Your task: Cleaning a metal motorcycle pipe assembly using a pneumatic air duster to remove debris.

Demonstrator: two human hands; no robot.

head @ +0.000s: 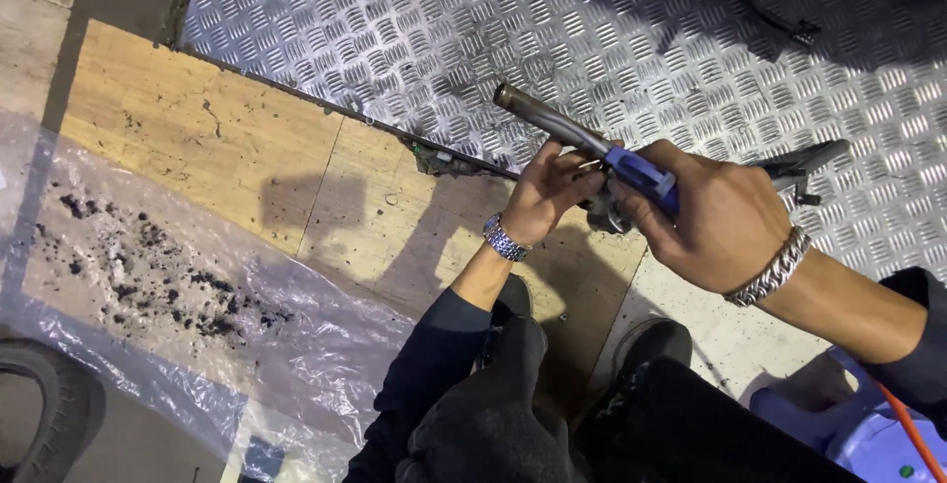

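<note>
Blue-handled tool [641, 179], dull brown-grey metal pipe [547, 120], silver diamond-tread plate [473, 29], black-speckled clear plastic sheet [197, 286].

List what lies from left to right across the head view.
Tyre → plastic sheet with black debris → left hand → blue-handled tool → right hand → orange cable.

In my hands the metal tube [547, 120] looks dull and tarnished, its open end rusty brown. The tool handle [643, 177] against it is glossy blue plastic. At twelve o'clock lies raised-pattern steel plate [395, 19], shiny but smudged black. At nine o'clock are matt, scuffed wooden boards [207, 138]; at eight o'clock is crinkled clear plastic sheet [296, 325] with gritty black crumbs.
</note>
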